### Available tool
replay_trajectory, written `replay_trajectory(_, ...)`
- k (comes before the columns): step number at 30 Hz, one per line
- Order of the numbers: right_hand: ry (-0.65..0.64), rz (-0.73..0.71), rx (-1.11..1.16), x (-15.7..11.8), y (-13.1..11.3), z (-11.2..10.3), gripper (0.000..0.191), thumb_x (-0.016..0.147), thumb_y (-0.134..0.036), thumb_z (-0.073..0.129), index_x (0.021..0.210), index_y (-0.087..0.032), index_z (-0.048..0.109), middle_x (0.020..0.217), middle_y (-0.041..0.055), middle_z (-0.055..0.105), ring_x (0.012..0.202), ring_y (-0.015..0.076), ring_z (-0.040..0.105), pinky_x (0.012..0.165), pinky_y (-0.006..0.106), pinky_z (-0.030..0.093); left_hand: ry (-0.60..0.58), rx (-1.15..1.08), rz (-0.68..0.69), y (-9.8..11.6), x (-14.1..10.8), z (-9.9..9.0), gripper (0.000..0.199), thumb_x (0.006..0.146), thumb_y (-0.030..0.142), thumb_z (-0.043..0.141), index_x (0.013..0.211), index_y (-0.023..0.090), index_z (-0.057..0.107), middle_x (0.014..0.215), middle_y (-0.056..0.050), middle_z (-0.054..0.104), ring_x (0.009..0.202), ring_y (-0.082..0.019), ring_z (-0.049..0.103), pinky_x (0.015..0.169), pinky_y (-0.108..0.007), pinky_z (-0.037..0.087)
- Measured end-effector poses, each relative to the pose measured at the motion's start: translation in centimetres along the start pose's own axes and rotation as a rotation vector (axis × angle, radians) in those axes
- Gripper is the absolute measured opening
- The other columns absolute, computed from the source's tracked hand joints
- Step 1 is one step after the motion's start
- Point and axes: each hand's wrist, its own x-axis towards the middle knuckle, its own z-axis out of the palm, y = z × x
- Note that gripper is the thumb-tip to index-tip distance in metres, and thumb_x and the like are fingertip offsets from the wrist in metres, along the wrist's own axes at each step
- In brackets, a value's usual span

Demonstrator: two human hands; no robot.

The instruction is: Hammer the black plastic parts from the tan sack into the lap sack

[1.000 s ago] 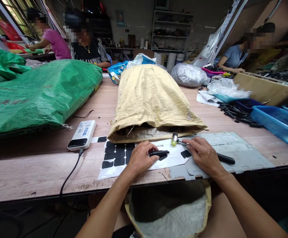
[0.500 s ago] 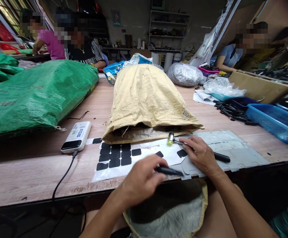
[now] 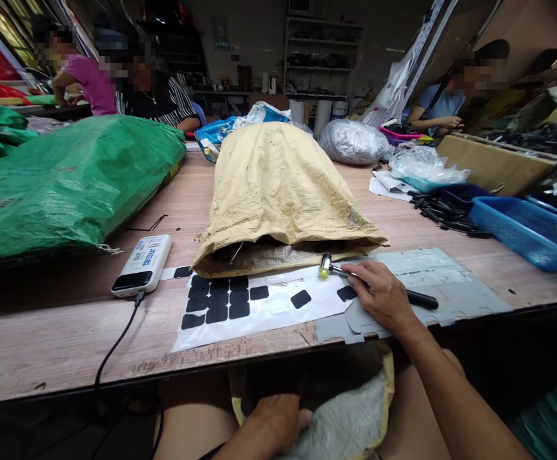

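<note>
My right hand (image 3: 382,295) is closed around a small mallet (image 3: 325,266) with a yellow-green face and a black handle, resting over the grey mat (image 3: 432,281). My left hand (image 3: 278,418) reaches down into the open mouth of a yellow woven sack (image 3: 388,390) at my lap. Its fingers are mostly hidden there, and whether it holds anything does not show. A white sheet (image 3: 264,326) with several black rounded-square pads (image 3: 301,299) lies on the table left of my right hand. Behind it a full yellow woven sack (image 3: 278,185) lies with its mouth towards me.
A white power bank (image 3: 147,255) with a black cable and a large green sack (image 3: 77,185) are on the left. To the right are a blue plastic basket (image 3: 527,230), black parts (image 3: 444,214) and a plastic bag (image 3: 352,142). Other people sit across the table.
My left hand has dropped from the table edge into the sack at my lap. The black piece it held is out of sight. My right hand keeps the mallet in place.
</note>
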Motion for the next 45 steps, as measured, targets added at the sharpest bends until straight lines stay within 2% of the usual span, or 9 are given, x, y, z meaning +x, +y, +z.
replay_trajectory(7, -0.006, 0.012, -0.004, 0.0, 0.0, 0.1, 0.030, 0.098, -0.029, 0.048, 0.121, -0.026, 0.068, 0.096, 0.0058, 0.066, 0.093, 0.0224, 0.057, 0.086, 0.037, 0.048, -0.239, 0.090, 0.272, 0.4, 0.2, 1.8, 0.051, 0.091, 0.060, 0.045, 0.130, 0.035, 0.065, 0.123, -0.008, 0.073, 0.117, -0.035, 0.066, 0.098, -0.050, 0.051)
replay_trajectory(14, -0.003, 0.007, -0.006, -0.1, 0.0, 0.1, 0.031, 0.099, -0.028, 0.047, 0.121, -0.026, 0.068, 0.098, 0.0059, 0.066, 0.095, 0.0225, 0.058, 0.087, 0.037, 0.047, -0.359, 0.288, 0.148, -1.1, 0.2, 2.0, 0.056, 0.090, 0.063, 0.038, 0.094, 0.026, 0.081, 0.093, -0.015, 0.078, 0.095, -0.040, 0.073, 0.078, -0.051, 0.057)
replay_trajectory(23, 0.020, 0.011, -0.016, 0.0, -0.1, 0.1, 0.029, 0.098, -0.028, 0.051, 0.119, -0.025, 0.069, 0.095, 0.0050, 0.066, 0.092, 0.0217, 0.058, 0.085, 0.036, 0.047, -0.287, 0.081, 0.118, 4.6, -0.6, -1.2, 0.079, 0.097, 0.063, 0.022, 0.153, 0.011, 0.040, 0.146, -0.024, 0.053, 0.136, -0.040, 0.050, 0.110, -0.056, 0.040)
replay_trajectory(27, 0.018, 0.013, -0.015, 0.0, -0.1, 0.1, 0.028, 0.098, -0.028, 0.051, 0.120, -0.025, 0.069, 0.095, 0.0049, 0.066, 0.092, 0.0217, 0.058, 0.086, 0.035, 0.047, -0.626, -0.096, 0.277, 7.6, 1.5, 2.4, 0.096, 0.092, 0.074, 0.036, 0.162, 0.017, 0.005, 0.166, -0.017, 0.017, 0.150, -0.039, 0.023, 0.119, -0.057, 0.028)
replay_trajectory(32, 0.010, 0.012, -0.018, -0.1, 0.0, 0.2, 0.027, 0.097, -0.027, 0.052, 0.119, -0.026, 0.069, 0.096, 0.0045, 0.065, 0.092, 0.0221, 0.057, 0.086, 0.036, 0.047, -0.376, 0.101, 0.206, 8.5, 2.2, 6.8, 0.070, 0.095, 0.041, 0.046, 0.160, 0.024, 0.026, 0.158, -0.021, 0.039, 0.139, -0.046, 0.043, 0.103, -0.066, 0.040)
replay_trajectory(35, 0.013, 0.004, -0.017, 0.0, 0.0, 0.3, 0.028, 0.097, -0.026, 0.053, 0.120, -0.025, 0.068, 0.096, 0.0047, 0.065, 0.093, 0.0222, 0.057, 0.087, 0.036, 0.047, -0.263, 0.294, 0.438, 8.8, -0.4, 2.5, 0.047, 0.094, 0.036, 0.045, 0.137, 0.024, 0.062, 0.121, -0.018, 0.070, 0.109, -0.039, 0.067, 0.081, -0.047, 0.052)
replay_trajectory(39, 0.028, -0.006, -0.012, 0.0, -0.1, 0.4, 0.029, 0.096, -0.023, 0.053, 0.120, -0.024, 0.068, 0.095, 0.0053, 0.064, 0.093, 0.0222, 0.057, 0.087, 0.036, 0.047, 0.005, 0.210, 0.534, 11.0, -3.1, -8.9, 0.038, 0.092, 0.052, 0.051, 0.089, 0.024, 0.077, 0.073, -0.005, 0.073, 0.065, -0.020, 0.065, 0.056, -0.028, 0.041)
replay_trajectory(42, 0.047, -0.013, 0.020, -0.1, -0.2, 0.2, 0.027, 0.095, -0.022, 0.053, 0.117, -0.023, 0.069, 0.092, 0.0053, 0.064, 0.092, 0.0218, 0.057, 0.086, 0.035, 0.048, 0.432, 0.097, 0.393, 12.7, -0.8, -16.1, 0.041, 0.096, 0.045, 0.045, 0.082, 0.019, 0.074, 0.070, -0.003, 0.070, 0.060, -0.015, 0.059, 0.054, -0.025, 0.036)
replay_trajectory(45, 0.069, -0.018, 0.069, -0.3, -0.2, -0.1, 0.023, 0.093, -0.021, 0.055, 0.111, -0.022, 0.071, 0.090, 0.0049, 0.064, 0.090, 0.0212, 0.058, 0.084, 0.035, 0.049, 0.806, 0.190, 0.247, 13.4, 4.4, -20.1, 0.033, 0.096, 0.039, 0.047, 0.097, 0.019, 0.073, 0.093, -0.007, 0.073, 0.082, -0.019, 0.065, 0.066, -0.027, 0.041)
